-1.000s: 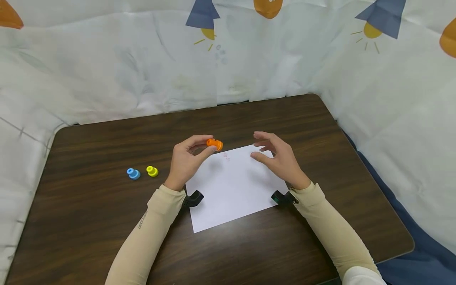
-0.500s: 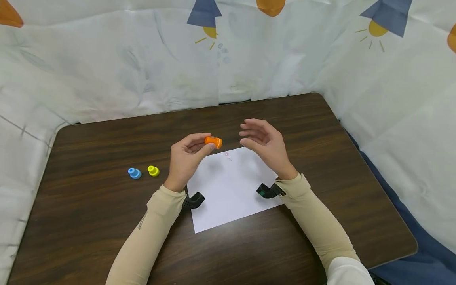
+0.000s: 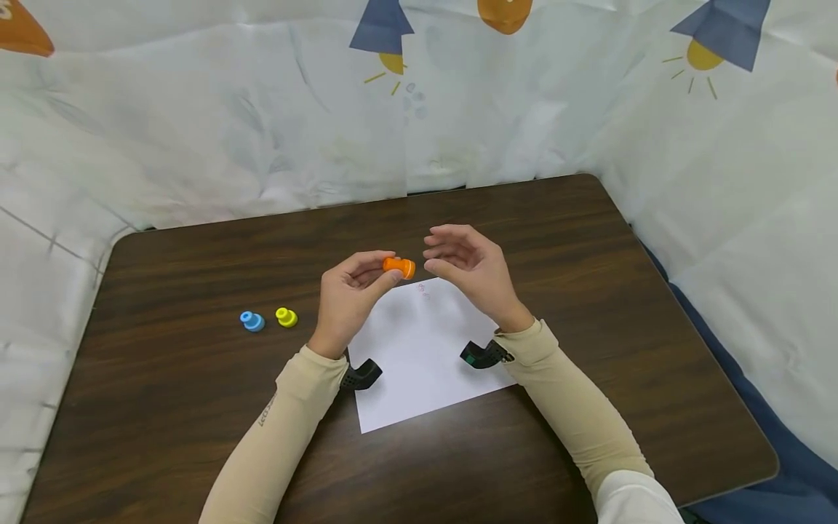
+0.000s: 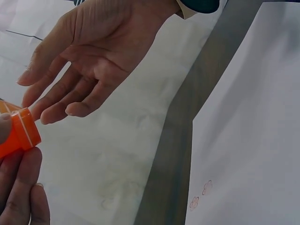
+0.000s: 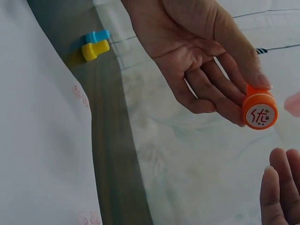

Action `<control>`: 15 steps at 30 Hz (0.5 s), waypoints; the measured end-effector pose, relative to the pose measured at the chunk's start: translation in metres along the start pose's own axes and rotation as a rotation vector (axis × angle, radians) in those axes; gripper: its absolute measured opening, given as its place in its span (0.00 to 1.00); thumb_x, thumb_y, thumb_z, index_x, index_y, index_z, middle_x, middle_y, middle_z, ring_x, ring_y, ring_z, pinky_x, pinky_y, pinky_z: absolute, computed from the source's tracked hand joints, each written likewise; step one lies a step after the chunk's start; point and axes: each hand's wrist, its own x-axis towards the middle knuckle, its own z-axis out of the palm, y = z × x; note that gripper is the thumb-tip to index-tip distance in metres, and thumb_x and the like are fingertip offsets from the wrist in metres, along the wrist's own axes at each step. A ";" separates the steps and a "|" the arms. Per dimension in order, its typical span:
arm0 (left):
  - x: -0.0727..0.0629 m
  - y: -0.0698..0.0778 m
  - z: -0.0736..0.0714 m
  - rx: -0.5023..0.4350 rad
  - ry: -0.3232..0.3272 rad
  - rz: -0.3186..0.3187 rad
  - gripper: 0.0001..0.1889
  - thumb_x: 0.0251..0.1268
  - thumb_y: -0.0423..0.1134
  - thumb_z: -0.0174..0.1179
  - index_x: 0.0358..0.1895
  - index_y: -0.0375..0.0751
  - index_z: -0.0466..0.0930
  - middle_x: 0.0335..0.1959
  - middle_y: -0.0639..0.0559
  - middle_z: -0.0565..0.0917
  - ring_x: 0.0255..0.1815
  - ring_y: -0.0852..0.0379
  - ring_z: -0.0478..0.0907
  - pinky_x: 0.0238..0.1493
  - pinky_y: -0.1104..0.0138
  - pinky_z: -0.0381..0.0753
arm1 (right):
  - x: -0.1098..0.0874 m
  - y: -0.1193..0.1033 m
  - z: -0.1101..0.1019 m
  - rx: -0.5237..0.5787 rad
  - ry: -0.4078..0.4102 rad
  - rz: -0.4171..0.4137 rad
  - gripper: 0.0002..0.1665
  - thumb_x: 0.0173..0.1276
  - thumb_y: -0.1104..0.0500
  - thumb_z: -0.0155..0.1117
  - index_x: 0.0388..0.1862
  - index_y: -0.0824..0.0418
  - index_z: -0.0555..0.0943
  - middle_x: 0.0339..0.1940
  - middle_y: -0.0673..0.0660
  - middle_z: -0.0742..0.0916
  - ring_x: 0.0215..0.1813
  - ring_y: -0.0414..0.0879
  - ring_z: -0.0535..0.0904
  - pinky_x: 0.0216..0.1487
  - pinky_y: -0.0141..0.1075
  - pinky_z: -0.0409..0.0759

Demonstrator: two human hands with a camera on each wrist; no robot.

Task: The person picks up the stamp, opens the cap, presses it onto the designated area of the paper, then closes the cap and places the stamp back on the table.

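Brown table (image 3: 164, 407), orange white-faced stamp (image 5: 259, 113)

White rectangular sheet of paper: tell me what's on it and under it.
The white sheet of paper bears small red marks near its far edge. The dark brown wood-grain table shows around it; whatever lies directly beneath is covered.

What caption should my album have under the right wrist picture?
Left hand pinches an orange stamp with a red character on its end; blue stamp and yellow stamp sit on the table.
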 end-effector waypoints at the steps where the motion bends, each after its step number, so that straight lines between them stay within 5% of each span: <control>1: -0.001 -0.001 0.000 0.004 0.002 0.000 0.19 0.62 0.34 0.74 0.56 0.35 0.85 0.51 0.53 0.89 0.48 0.64 0.89 0.55 0.72 0.87 | -0.001 0.001 0.001 -0.003 -0.006 0.009 0.27 0.66 0.68 0.73 0.63 0.68 0.78 0.52 0.48 0.88 0.52 0.42 0.88 0.58 0.36 0.89; 9: -0.002 -0.004 0.002 0.027 -0.008 0.006 0.18 0.63 0.34 0.73 0.56 0.36 0.85 0.54 0.45 0.88 0.48 0.65 0.88 0.55 0.72 0.87 | -0.006 0.008 0.004 -0.020 -0.031 0.057 0.26 0.66 0.68 0.73 0.62 0.68 0.79 0.55 0.66 0.87 0.51 0.42 0.89 0.58 0.36 0.89; 15: 0.000 -0.003 0.002 0.016 -0.010 0.011 0.18 0.63 0.33 0.73 0.55 0.36 0.86 0.52 0.48 0.89 0.48 0.65 0.88 0.55 0.72 0.88 | -0.007 0.010 0.005 -0.033 -0.031 0.082 0.25 0.65 0.71 0.72 0.61 0.67 0.80 0.55 0.68 0.87 0.51 0.42 0.89 0.58 0.37 0.89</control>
